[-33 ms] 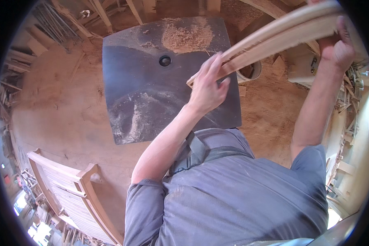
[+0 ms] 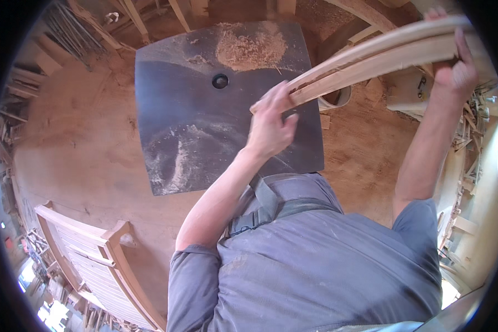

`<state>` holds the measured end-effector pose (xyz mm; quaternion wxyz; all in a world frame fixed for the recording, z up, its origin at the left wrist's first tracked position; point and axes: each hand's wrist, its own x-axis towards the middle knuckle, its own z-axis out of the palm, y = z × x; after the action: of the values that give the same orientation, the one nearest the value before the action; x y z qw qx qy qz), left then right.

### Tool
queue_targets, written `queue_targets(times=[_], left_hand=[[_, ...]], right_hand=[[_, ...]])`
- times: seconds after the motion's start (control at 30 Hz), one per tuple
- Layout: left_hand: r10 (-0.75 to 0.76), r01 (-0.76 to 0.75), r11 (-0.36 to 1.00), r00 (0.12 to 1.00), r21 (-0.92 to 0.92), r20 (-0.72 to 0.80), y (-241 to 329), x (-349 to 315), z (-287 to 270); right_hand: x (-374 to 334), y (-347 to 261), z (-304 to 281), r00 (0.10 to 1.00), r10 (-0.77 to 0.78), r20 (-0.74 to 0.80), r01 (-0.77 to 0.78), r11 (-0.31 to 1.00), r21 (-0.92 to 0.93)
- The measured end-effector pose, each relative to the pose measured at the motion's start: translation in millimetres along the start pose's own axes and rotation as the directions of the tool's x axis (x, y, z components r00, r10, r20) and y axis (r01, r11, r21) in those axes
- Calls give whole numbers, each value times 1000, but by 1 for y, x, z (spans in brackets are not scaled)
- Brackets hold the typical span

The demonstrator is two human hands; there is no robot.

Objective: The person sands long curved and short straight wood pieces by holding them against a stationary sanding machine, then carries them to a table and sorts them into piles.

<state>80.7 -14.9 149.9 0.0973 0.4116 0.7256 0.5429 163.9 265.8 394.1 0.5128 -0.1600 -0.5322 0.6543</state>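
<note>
The brown, dusty floor (image 2: 83,146) is seen around the dark, flat, four-sided tabletop (image 2: 188,105). At the tabletop's near edge, a grey short-sleeved shirt (image 2: 321,271) is worn by the person. To the near left of the tabletop, a pale wooden frame with parallel slats (image 2: 102,274) is placed. The long, curved, grooved strip of pale wood (image 2: 371,63) is held aslant, one end above the tabletop's right part, the other raised well beyond its far right; whether the tabletop is touched by it cannot be told. Beneath the strip, just right of the tabletop, a pale round-rimmed container (image 2: 345,98) is partly covered from view. A heap of tan sawdust (image 2: 252,47) is spread along the tabletop's far side. Over the tabletop, the strip's near end is gripped by the left hand (image 2: 271,130), its fingers curled over the wood and the thumb spread apart. Well right of the tabletop, the strip's raised end is clasped by the right hand (image 2: 455,71), its fingers partly hidden behind the wood. In the tabletop, left of the heap, a round dark hole (image 2: 220,81) is set.
</note>
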Motion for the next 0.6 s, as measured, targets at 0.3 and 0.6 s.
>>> queue_targets(times=[0.3, 0.6], left_hand=[[-505, 488, 863, 834, -130, -222, -99, -77, -12], [-497, 588, 809, 667, -18, -555, -138, -63, -26]], right_hand=[[-64, 83, -246, 629, 60, -775, -311, 933, -180], [-249, 183, -248, 233, 489, -840, -675, 703, 222]])
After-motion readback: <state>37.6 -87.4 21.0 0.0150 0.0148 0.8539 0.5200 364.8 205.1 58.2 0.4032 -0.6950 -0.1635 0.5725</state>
